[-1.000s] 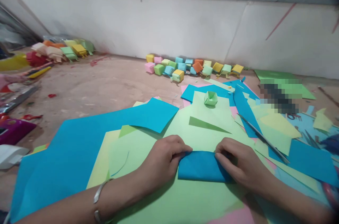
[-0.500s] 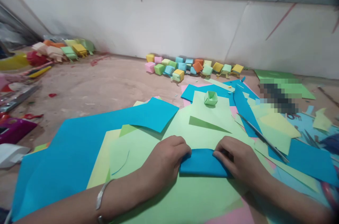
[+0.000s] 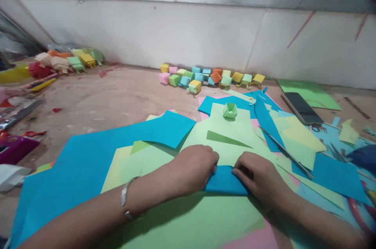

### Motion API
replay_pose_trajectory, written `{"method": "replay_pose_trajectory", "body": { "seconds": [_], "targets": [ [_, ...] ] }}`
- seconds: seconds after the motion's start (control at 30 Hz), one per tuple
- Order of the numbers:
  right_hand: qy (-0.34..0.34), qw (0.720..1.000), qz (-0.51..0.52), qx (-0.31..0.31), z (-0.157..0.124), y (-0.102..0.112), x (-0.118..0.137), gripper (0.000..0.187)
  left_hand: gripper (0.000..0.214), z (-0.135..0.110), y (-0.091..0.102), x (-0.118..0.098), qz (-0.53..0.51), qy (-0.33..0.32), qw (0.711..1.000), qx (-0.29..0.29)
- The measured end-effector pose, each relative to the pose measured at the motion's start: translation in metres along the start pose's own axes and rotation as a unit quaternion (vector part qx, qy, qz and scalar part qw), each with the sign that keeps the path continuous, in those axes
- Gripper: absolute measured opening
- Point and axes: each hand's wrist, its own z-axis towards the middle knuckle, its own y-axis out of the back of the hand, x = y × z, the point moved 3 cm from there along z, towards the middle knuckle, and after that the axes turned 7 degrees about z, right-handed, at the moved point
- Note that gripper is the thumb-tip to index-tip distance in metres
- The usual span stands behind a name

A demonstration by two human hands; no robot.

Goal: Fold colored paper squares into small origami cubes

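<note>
A small folded blue paper [image 3: 225,181] lies on a large light green sheet [image 3: 194,221] in front of me. My left hand [image 3: 195,167] is curled over the paper's left end, fingers pressed onto it. From the other side my right hand [image 3: 258,176] pinches the right end with bent fingers. A silver bracelet [image 3: 127,201] sits on my left wrist. A small folded green paper box [image 3: 229,110] stands beyond my hands.
Big blue sheets [image 3: 88,162] and green, yellow and pink papers cover the floor. A thin metal rod [image 3: 286,152] and a dark phone [image 3: 302,108] lie to the right. Several coloured paper boxes [image 3: 210,76] line the white wall; more sit at far left [image 3: 70,59].
My two hands have moved closer together along the blue paper, so less of it shows between them. The view has shifted slightly, and the phone shows clearly.
</note>
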Motion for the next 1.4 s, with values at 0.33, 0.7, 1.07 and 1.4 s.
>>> {"method": "replay_pose_trajectory", "body": {
  "seconds": [0.33,0.7,1.07,1.4],
  "targets": [
    [0.014,1.000,0.007,0.007,0.001,0.001,-0.001,0.017,0.029,0.022,-0.020,-0.010,0.032,0.085,0.995,-0.044],
    [0.008,0.999,0.029,0.018,0.003,0.003,0.000,0.016,0.023,0.002,-0.026,-0.003,0.015,-0.033,0.996,-0.081],
    [0.015,0.999,0.029,0.017,0.003,0.002,-0.002,0.019,0.009,0.011,-0.015,-0.013,-0.112,-0.118,0.987,-0.019],
    [0.020,0.999,0.027,0.020,0.004,0.003,-0.002,0.017,0.019,0.004,-0.025,-0.013,-0.050,-0.033,0.998,-0.002]
  ]
}}
